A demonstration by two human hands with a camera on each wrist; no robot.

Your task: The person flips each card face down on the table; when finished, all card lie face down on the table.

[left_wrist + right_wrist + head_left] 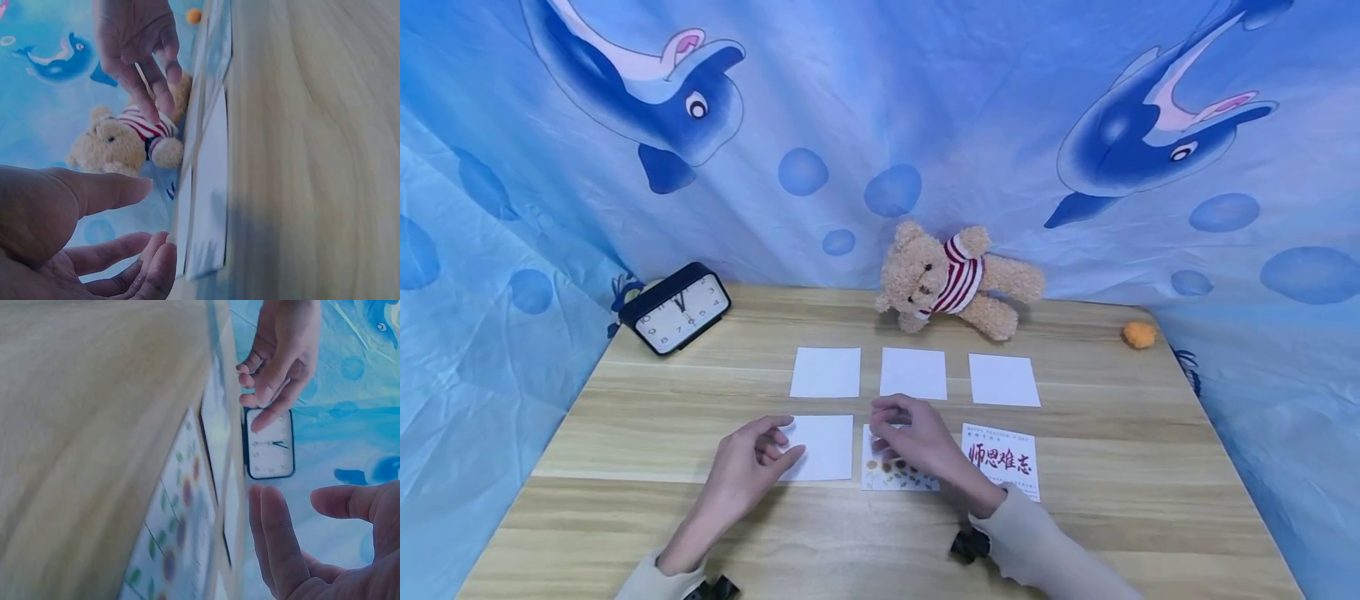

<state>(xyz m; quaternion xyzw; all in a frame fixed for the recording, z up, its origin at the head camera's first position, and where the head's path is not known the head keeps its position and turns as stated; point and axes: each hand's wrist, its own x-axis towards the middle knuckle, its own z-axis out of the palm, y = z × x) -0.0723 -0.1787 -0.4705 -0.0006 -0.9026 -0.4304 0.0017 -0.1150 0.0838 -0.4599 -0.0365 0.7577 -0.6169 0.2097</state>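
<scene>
Above the front-left blank white card [820, 450], my left hand [745, 467] hovers with fingers loosely bent and thumb apart, holding nothing. My right hand [921, 437] hangs over the middle card [901, 475], which carries printed sunflowers; its upper part is hidden by the hand. The right wrist view shows that hand's thumb and fingers apart with nothing between them. Beside it, at front right, lies a card with red Chinese characters [1000, 458]. Behind these is a row of blank white cards: left [826, 372], middle [913, 373] and right [1003, 380].
A teddy bear [962, 279] in a striped shirt lies at the table's back edge. To the back left stands a black-framed clock [681, 308]. A small orange fuzzy ball [1139, 335] sits at back right. Blue dolphin-print curtain [865, 108] surrounds the wooden table [850, 550].
</scene>
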